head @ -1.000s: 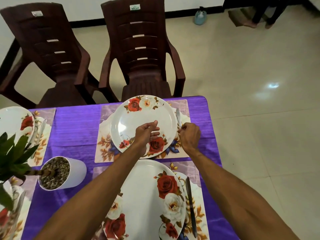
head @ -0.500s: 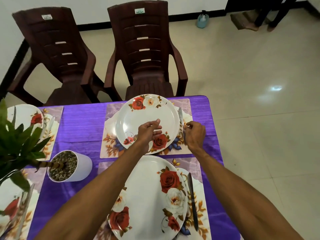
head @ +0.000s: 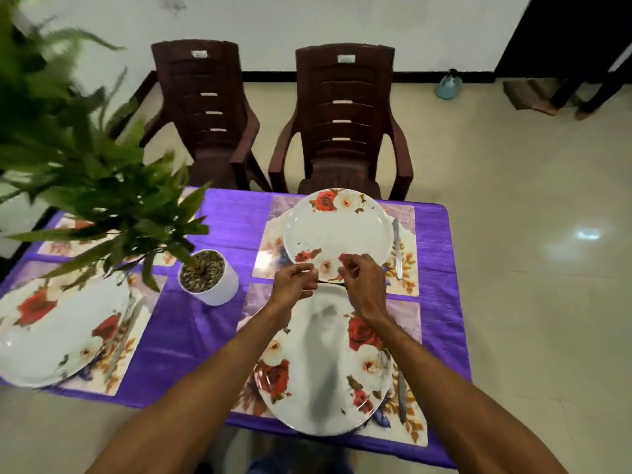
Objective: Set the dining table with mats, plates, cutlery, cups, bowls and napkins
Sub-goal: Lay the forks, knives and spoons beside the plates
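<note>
A floral plate [head: 337,230] lies on a floral mat [head: 407,268] at the table's far side, with a knife [head: 396,246] on the mat to its right. A second floral plate [head: 325,367] lies on the near mat [head: 408,323], also with a knife [head: 402,395] to its right. My left hand [head: 294,280] and my right hand [head: 362,283] meet over the far plate's near rim. Both are curled, and a thin dark piece of cutlery [head: 330,284] runs between them; most of it is hidden.
The table has a purple cloth [head: 212,336]. A white pot [head: 213,289] with a leafy plant stands left of my hands. Another plate [head: 58,333] with cutlery lies at the left. Two brown chairs [head: 342,131] stand behind the table. A person's feet [head: 561,107] show far right.
My right hand left the knife beside the far plate and moved left to meet my left hand. The view pulled back, so the plant now fills the left.
</note>
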Action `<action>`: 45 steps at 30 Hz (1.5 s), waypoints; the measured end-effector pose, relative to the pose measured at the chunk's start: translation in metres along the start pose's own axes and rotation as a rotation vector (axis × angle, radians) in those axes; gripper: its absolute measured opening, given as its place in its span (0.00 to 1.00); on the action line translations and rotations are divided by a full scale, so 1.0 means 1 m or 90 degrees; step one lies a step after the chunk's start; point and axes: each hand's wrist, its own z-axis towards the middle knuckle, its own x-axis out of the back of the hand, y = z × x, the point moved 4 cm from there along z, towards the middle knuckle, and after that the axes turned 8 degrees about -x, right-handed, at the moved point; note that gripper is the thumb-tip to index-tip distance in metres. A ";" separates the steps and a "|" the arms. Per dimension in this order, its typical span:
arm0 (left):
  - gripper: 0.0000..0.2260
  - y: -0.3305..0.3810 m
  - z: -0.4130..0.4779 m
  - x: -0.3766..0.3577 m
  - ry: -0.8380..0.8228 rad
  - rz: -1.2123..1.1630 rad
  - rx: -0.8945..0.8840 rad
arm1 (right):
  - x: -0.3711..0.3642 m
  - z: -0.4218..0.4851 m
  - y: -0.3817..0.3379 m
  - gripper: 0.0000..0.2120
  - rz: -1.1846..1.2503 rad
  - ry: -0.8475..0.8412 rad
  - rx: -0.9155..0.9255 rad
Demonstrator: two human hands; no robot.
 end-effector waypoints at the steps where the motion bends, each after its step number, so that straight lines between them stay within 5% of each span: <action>1: 0.09 -0.002 -0.008 0.016 0.011 -0.001 -0.007 | -0.008 -0.010 -0.009 0.11 0.001 -0.015 0.011; 16: 0.07 -0.031 -0.073 0.336 0.208 -0.112 -0.073 | -0.243 -0.170 -0.176 0.09 -0.051 -0.331 0.174; 29: 0.08 -0.033 -0.086 0.516 0.437 -0.101 -0.040 | -0.393 -0.191 -0.312 0.10 -0.013 -0.434 0.225; 45: 0.07 -0.032 -0.035 0.735 0.470 -0.139 -0.030 | -0.597 -0.208 -0.438 0.12 -0.030 -0.473 0.237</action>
